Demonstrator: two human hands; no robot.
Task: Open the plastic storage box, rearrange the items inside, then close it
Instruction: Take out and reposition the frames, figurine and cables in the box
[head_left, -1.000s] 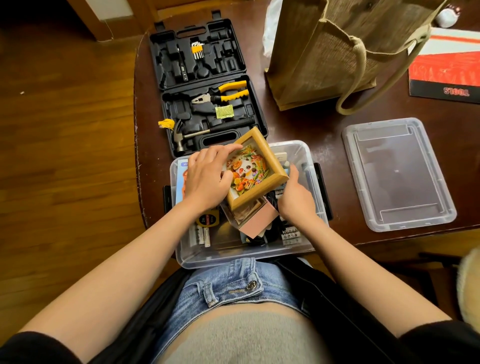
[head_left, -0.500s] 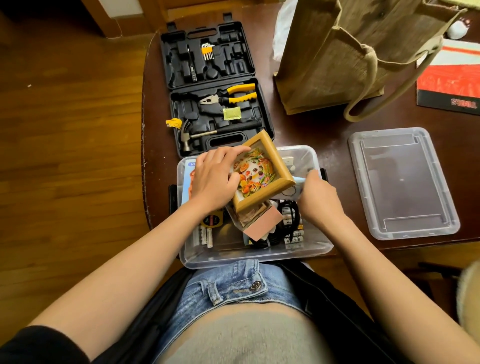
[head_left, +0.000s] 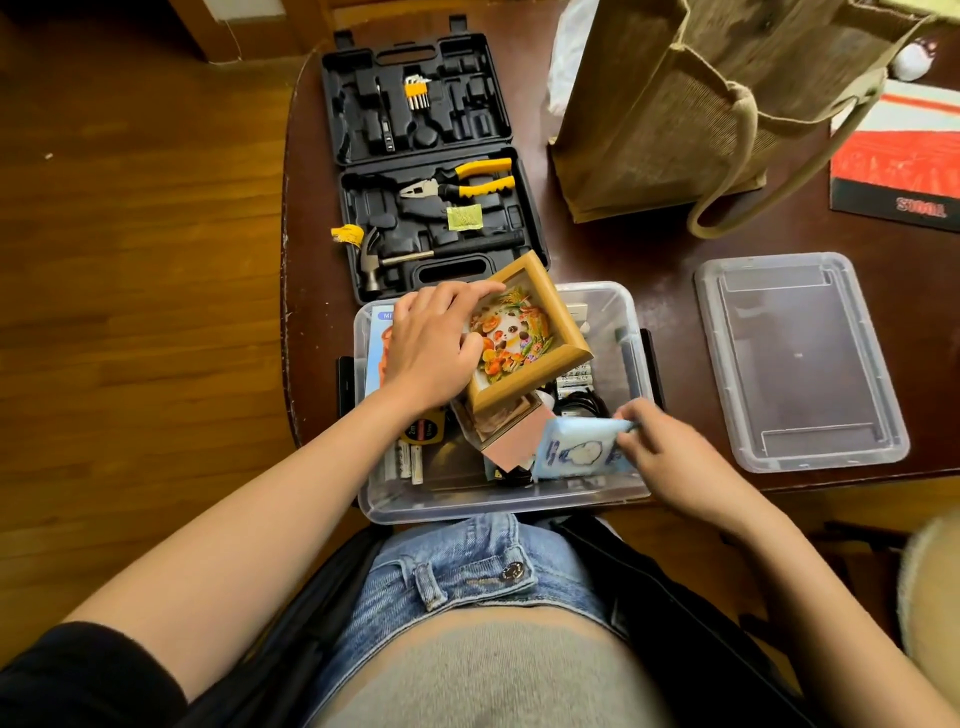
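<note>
On dark wood table, wood floor left: left fingers holding frame, right fingers pinching blue packet.

Indoor light, warm, moderate, prob from overhead/right; no hard shadows. Dark desk soaks up light, dull sheen only near its right edge by the clear lid, which shows soft glare along its rim. Floor has a broad warm highlight mid-left and goes dim toward the top-left corner. Black tool case is underexposed, recesses lose detail. Soft shadow under the jute bag at the desk's far side. Wide-angle distortion: desk's left edge bows, forearms stretch at the frame bottom. Right hand and blue pouch motion-blurred; left hand and picture frame fairly sharp. Bottom-right corner out of focus, compression softness overall.
</note>
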